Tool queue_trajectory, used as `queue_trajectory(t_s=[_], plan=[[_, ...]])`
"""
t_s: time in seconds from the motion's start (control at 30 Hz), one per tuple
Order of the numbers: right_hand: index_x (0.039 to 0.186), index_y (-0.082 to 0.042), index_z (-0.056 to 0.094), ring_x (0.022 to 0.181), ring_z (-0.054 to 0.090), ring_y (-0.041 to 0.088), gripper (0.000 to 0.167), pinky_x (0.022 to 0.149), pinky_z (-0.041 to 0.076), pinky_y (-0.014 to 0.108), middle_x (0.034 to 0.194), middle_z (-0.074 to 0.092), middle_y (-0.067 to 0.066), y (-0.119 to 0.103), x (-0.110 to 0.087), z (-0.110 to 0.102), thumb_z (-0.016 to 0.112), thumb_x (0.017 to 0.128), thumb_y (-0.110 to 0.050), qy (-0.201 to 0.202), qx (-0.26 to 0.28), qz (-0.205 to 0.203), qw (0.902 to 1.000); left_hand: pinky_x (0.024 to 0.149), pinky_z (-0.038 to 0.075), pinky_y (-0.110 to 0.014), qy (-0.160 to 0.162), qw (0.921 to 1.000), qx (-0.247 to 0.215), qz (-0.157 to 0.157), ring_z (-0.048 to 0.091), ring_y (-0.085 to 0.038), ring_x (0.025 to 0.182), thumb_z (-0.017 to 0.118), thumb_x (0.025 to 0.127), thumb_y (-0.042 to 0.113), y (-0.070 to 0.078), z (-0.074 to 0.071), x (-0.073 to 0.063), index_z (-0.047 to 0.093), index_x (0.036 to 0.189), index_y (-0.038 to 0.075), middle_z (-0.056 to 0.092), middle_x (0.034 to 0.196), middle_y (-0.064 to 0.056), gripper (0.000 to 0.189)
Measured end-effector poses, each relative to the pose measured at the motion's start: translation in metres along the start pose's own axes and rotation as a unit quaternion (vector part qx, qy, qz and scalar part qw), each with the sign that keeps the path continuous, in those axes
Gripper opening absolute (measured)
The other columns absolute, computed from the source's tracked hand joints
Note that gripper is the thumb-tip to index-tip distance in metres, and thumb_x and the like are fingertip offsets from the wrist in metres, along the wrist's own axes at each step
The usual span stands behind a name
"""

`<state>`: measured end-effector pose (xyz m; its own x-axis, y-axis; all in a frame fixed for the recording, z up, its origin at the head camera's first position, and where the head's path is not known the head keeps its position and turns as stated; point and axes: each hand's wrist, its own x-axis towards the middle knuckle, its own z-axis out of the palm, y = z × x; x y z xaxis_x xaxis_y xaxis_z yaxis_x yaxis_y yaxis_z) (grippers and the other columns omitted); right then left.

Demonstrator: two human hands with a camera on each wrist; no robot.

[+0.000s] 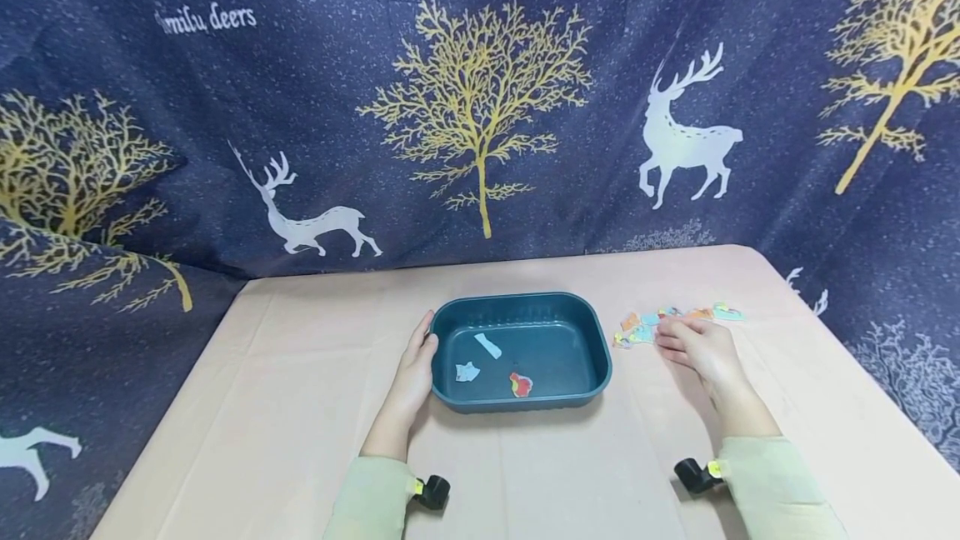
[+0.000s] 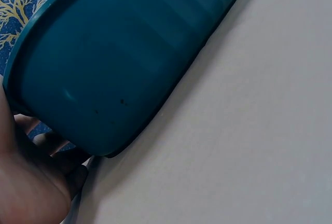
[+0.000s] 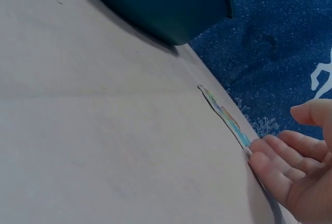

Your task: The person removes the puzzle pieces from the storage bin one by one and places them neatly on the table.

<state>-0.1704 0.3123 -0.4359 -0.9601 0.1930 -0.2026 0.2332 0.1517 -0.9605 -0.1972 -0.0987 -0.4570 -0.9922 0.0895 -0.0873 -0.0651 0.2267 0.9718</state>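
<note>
Where the tray (image 1: 558,357) is standing: near the middle of the pale worktop (image 1: 300,373), with its long sides running left to right.
Tray's look: dark blue-green, oblong, with rounded corners and a raised rim; in the left wrist view its outer wall is showing soft ribs and a few tiny dark specks.
Tray's contents: three flat bits are lying apart inside, a pale blue strip (image 1: 488,346) slanting toward the back left, a pale blue jagged piece (image 1: 467,372) near the left, and a red piece (image 1: 521,385) with some yellow near the front.
Scraps (image 1: 643,333): orange, light blue and yellow, they are lying in an uneven row just right of the tray.
Left hand (image 1: 414,369): it is resting against the tray's left end; whether its partly hidden fingers are grasping the wall, I cannot tell.
Right hand (image 1: 701,348): it is reaching to the scraps, its fingers released and lightly bent, the thumb standing apart.
Backdrop (image 1: 315,65): dark blue cloth is hanging behind, showing gold trees and white deer.
</note>
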Motion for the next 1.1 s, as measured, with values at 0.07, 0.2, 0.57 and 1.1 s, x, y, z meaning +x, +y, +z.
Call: queue_trajectory(t_s=[0.07, 0.2, 0.57, 1.1], plan=[[0.137, 0.014, 0.036, 0.084, 0.067, -0.002, 0.058, 0.080, 0.056, 0.022, 0.091, 0.071, -0.012, -0.002, 0.000, 0.002, 0.050, 0.098, -0.027, -0.003, 0.005, -0.003, 1.0000, 0.119, 0.008, -0.054, 0.002, 1.0000, -0.001, 0.000, 0.007, -0.027, 0.148, 0.026, 0.104, 0.031, 0.000, -0.002, 0.000, 0.018, 0.152, 0.025, 0.015, 0.160, 0.000, 0.049], [0.138, 0.013, 0.036, 0.084, 0.067, -0.003, 0.060, 0.081, 0.056, 0.022, 0.093, 0.070, -0.013, -0.007, 0.000, 0.007, 0.051, 0.098, -0.029, -0.013, 0.007, -0.010, 0.9998, 0.119, 0.007, -0.054, 0.010, 0.9999, -0.006, 0.001, 0.008, -0.027, 0.148, 0.026, 0.104, 0.032, 0.000, -0.004, 0.000, 0.018, 0.152, 0.024, 0.015, 0.160, 0.000, 0.049], [0.140, 0.010, 0.035, 0.089, 0.067, -0.002, 0.067, 0.080, 0.056, 0.022, 0.099, 0.070, -0.015, -0.021, -0.008, 0.022, 0.057, 0.095, -0.035, -0.047, 0.017, -0.027, 0.9984, 0.119, 0.009, -0.053, 0.010, 0.9999, -0.011, 0.004, 0.010, -0.026, 0.148, 0.028, 0.104, 0.030, 0.001, 0.000, -0.002, 0.020, 0.152, 0.023, 0.018, 0.159, 0.000, 0.049], [0.133, 0.014, 0.043, 0.094, 0.069, 0.006, 0.058, 0.084, 0.056, 0.028, 0.118, 0.065, 0.020, -0.055, -0.016, 0.065, 0.057, 0.096, -0.029, -0.100, 0.000, -0.108, 0.9891, 0.119, 0.009, -0.053, 0.013, 0.9997, -0.018, 0.006, 0.010, -0.027, 0.148, 0.028, 0.104, 0.030, -0.001, 0.001, -0.001, 0.020, 0.152, 0.022, 0.018, 0.159, -0.001, 0.049]])
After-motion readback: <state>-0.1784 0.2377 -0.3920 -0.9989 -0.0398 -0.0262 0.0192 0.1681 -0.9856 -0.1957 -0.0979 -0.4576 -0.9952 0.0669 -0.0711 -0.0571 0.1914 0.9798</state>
